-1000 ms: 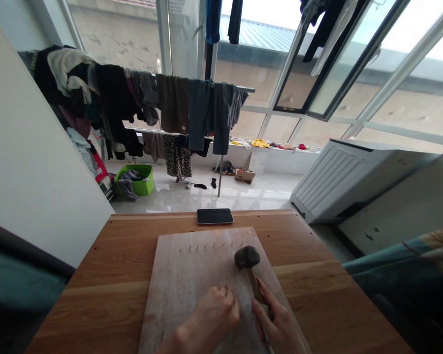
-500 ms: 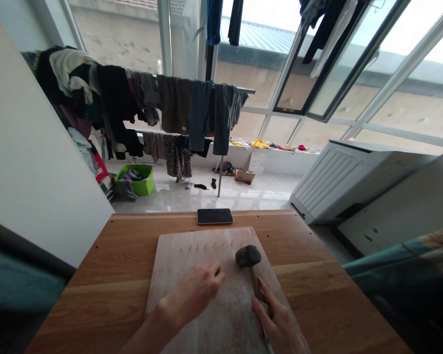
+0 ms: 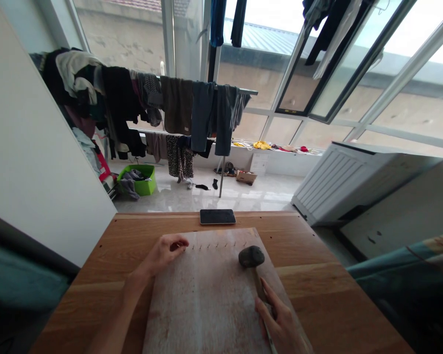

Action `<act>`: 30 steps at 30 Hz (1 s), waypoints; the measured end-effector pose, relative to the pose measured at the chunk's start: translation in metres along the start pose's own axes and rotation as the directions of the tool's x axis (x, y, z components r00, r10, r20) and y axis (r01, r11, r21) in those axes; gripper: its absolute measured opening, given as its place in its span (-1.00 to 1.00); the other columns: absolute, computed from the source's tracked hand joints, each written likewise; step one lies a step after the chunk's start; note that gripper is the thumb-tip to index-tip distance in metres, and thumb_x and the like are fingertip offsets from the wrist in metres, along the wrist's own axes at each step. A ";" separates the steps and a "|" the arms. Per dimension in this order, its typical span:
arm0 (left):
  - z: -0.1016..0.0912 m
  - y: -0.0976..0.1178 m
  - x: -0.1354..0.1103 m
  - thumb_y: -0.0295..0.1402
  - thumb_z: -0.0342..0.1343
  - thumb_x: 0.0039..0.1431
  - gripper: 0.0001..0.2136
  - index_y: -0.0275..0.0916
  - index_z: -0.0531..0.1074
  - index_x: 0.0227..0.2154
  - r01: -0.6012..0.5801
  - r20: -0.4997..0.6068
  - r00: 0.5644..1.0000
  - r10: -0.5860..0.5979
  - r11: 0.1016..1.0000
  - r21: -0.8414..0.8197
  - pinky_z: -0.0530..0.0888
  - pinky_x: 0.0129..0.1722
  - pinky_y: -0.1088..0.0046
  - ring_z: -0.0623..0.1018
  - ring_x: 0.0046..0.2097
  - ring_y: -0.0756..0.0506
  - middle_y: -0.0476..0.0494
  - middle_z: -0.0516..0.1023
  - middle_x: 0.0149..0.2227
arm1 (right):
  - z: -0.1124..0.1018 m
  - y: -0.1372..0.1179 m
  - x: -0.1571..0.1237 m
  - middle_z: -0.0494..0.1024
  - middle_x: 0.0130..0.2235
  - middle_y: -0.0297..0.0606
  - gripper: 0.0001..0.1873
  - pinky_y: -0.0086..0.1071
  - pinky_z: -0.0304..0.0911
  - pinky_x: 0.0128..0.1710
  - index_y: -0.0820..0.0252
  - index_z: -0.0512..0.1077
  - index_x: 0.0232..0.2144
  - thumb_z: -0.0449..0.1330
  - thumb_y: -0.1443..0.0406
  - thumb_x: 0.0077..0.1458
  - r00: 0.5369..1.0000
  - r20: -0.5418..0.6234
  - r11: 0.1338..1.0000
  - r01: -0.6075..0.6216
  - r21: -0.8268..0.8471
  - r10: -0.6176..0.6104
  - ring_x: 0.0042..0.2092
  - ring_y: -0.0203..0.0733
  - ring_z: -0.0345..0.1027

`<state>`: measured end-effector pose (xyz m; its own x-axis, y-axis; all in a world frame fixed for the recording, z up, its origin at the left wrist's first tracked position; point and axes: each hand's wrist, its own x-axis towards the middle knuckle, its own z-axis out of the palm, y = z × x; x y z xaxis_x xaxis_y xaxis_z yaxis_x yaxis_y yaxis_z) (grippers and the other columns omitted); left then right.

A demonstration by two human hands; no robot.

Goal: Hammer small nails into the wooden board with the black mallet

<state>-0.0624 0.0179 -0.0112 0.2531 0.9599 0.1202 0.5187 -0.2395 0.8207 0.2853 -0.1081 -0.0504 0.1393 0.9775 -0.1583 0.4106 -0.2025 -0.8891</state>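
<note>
My left hand (image 3: 166, 253) has its thumb and fingertips closed at the left end of a row of thin nails (image 3: 217, 245), pinching what looks like one nail, mostly hidden by the fingers. Several nails stand up in a line near the far edge of a pale, worn wooden board (image 3: 206, 305). In my right hand (image 3: 278, 312) is the handle of a mallet with a dark, rounded head (image 3: 251, 256). The mallet head is over the board's right side, just nearer to me than the right end of the row.
The board lies on a brown wooden table (image 3: 339, 295). Beyond it, a black-screened phone (image 3: 217, 217) rests by the table's far edge. Past the table are a clothes rack hung with laundry (image 3: 175, 105), a green basket (image 3: 147, 186) and a white cabinet (image 3: 328, 177).
My left hand has moved left and away from me, from the middle of the board to the row's left end. My right hand and the mallet stay almost where they were.
</note>
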 end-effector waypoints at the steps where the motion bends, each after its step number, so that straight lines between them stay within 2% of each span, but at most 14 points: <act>1: -0.001 0.000 0.000 -0.31 0.11 0.13 -0.82 -0.24 0.57 -0.32 0.000 0.004 1.000 0.000 1.000 0.000 0.50 -0.22 0.46 0.58 -0.27 -0.08 -0.09 0.64 -0.31 | 0.000 0.000 0.000 0.30 -0.74 -0.46 -0.12 -0.40 0.15 -0.69 0.47 0.21 0.30 0.08 -0.09 0.17 1.000 0.003 1.000 0.000 0.005 0.000 -0.71 -0.21 0.19; 12: 0.000 -0.002 0.000 -0.32 0.13 0.13 -0.85 -0.24 0.57 -0.36 -0.012 0.014 1.000 0.011 0.999 0.038 0.48 -0.25 0.48 0.57 -0.29 -0.07 -0.08 0.63 -0.33 | -0.003 0.002 0.000 0.31 -0.73 -0.45 -0.12 -0.39 0.20 -0.64 0.48 0.20 0.30 0.08 -0.09 0.17 1.000 0.024 1.000 0.002 -0.003 -0.002 -0.68 -0.21 0.21; 16: 0.002 -0.003 0.000 -0.31 0.16 0.08 -0.82 -0.23 0.56 -0.27 0.014 0.000 1.000 -0.014 1.000 -0.027 0.50 -0.25 0.47 0.59 -0.30 -0.08 -0.07 0.63 -0.35 | 0.005 -0.005 -0.003 0.30 -0.71 -0.47 -0.15 -0.43 0.16 -0.69 0.39 0.27 0.27 0.10 -0.11 0.14 1.000 -0.010 1.000 0.014 0.028 -0.014 -0.70 -0.26 0.18; 19: 0.004 -0.006 0.001 -0.33 0.17 0.04 -0.77 -0.22 0.54 -0.22 0.029 -0.011 1.000 -0.030 0.997 -0.072 0.50 -0.25 0.47 0.60 -0.30 -0.08 -0.05 0.63 -0.36 | 0.023 -0.020 -0.006 0.30 -0.67 -0.48 -0.18 -0.49 0.07 -0.74 0.38 0.29 0.26 0.10 -0.10 0.15 0.999 0.020 0.991 0.043 0.128 -0.046 -0.73 -0.36 0.09; 22: 0.004 -0.009 0.001 -0.33 0.19 0.01 -0.76 -0.23 0.55 -0.21 0.040 -0.022 0.999 -0.042 0.996 -0.074 0.49 -0.26 0.47 0.60 -0.31 -0.08 -0.06 0.63 -0.36 | 0.047 -0.044 -0.006 0.34 -0.61 -0.45 -0.20 -0.52 0.04 -0.76 0.38 0.28 0.25 0.09 -0.07 0.17 0.988 0.117 0.979 0.073 0.190 -0.096 -0.74 -0.41 0.08; 26: 0.003 -0.009 0.001 -0.35 0.20 0.00 -0.72 -0.26 0.55 -0.19 0.053 -0.020 0.998 -0.054 0.996 -0.074 0.48 -0.28 0.48 0.59 -0.34 -0.07 -0.07 0.64 -0.39 | 0.070 -0.080 0.000 0.33 -0.59 -0.46 -0.28 -0.53 0.13 -0.71 0.28 0.29 0.26 0.10 -0.02 0.18 0.953 0.266 0.984 0.111 0.136 -0.144 -0.70 -0.39 0.15; 30: 0.005 -0.012 0.002 -0.38 0.19 0.00 -0.70 -0.27 0.56 -0.15 0.014 -0.036 0.999 -0.016 0.998 -0.053 0.46 -0.31 0.51 0.56 -0.36 -0.05 -0.04 0.63 -0.42 | 0.084 -0.104 0.005 0.38 -0.57 -0.44 -0.37 -0.52 0.23 -0.64 0.17 0.33 0.23 0.13 0.03 0.19 0.926 0.307 0.976 0.210 0.064 -0.220 -0.65 -0.36 0.21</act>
<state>-0.0641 0.0221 -0.0237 0.2149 0.9683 0.1276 0.4778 -0.2182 0.8510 0.1679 -0.0769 0.0047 -0.2375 0.9678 -0.0832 0.3725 0.0116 -0.9280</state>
